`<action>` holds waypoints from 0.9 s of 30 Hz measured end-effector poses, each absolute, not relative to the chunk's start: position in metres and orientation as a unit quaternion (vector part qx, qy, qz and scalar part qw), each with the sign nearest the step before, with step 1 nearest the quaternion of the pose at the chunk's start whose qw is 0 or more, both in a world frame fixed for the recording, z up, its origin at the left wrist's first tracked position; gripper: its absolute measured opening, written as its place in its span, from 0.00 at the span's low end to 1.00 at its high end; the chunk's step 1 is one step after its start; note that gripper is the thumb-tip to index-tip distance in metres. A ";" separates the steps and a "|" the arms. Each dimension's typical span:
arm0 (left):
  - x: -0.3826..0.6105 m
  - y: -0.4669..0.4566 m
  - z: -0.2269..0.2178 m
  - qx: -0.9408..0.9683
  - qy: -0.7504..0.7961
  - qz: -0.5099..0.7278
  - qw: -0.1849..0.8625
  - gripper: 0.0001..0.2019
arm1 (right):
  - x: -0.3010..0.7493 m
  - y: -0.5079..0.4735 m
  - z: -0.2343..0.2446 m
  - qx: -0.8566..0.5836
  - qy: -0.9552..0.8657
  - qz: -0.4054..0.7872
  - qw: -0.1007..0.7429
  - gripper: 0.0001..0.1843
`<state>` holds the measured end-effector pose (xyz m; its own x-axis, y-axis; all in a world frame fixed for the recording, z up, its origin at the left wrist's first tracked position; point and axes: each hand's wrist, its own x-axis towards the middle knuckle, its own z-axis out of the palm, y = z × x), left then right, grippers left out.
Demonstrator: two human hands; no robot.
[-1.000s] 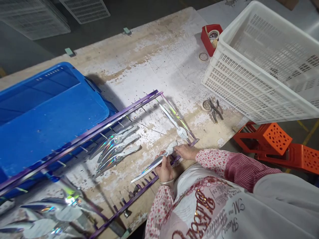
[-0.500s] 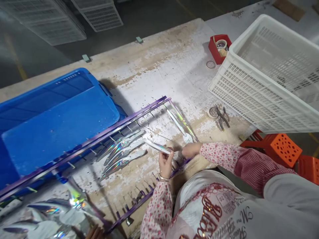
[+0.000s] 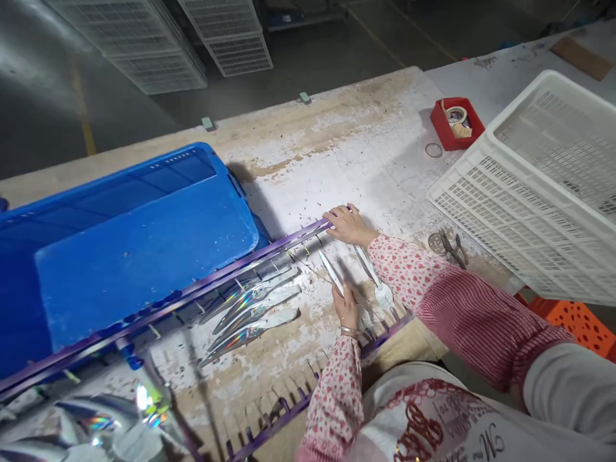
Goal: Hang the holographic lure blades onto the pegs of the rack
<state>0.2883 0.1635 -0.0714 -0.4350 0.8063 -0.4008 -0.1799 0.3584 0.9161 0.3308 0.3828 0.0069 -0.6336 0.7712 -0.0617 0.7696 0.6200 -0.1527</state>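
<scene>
My left hand pinches a narrow holographic strip with a silvery sheen, its tip pointing away from me. My right hand lies with spread fingers on the end of a purple pegged rack, touching its rail. Just right of the held strip lies a similar strip with a white end, near my right wrist. Several blade-shaped iridescent pieces lie side by side on the stained worktable, left of my left hand.
A blue plastic tub lies beyond the rack. A white perforated crate stands tilted at right, with pliers near it and a red box of tape rolls behind. An orange stool stands beyond the table edge.
My right hand has left the held strip and moved to the far end of the rack. The strip in my left hand now points upward. The view has shifted, moving the table down and right.
</scene>
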 end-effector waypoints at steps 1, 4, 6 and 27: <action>0.288 0.166 -0.073 0.230 0.672 0.514 0.482 0.24 | 0.332 0.382 0.006 -0.426 -0.901 0.084 0.008 0.20; 0.287 0.170 -0.074 0.231 0.676 0.507 0.482 0.24 | 0.332 0.382 0.008 -0.430 -0.899 0.086 0.012 0.21; 0.288 0.170 -0.074 0.246 0.673 0.503 0.484 0.23 | 0.331 0.382 0.009 -0.432 -0.898 0.087 0.013 0.21; 0.125 0.086 -0.090 0.329 0.850 0.368 0.186 0.14 | 0.365 0.223 0.008 -0.349 -0.865 0.330 0.148 0.12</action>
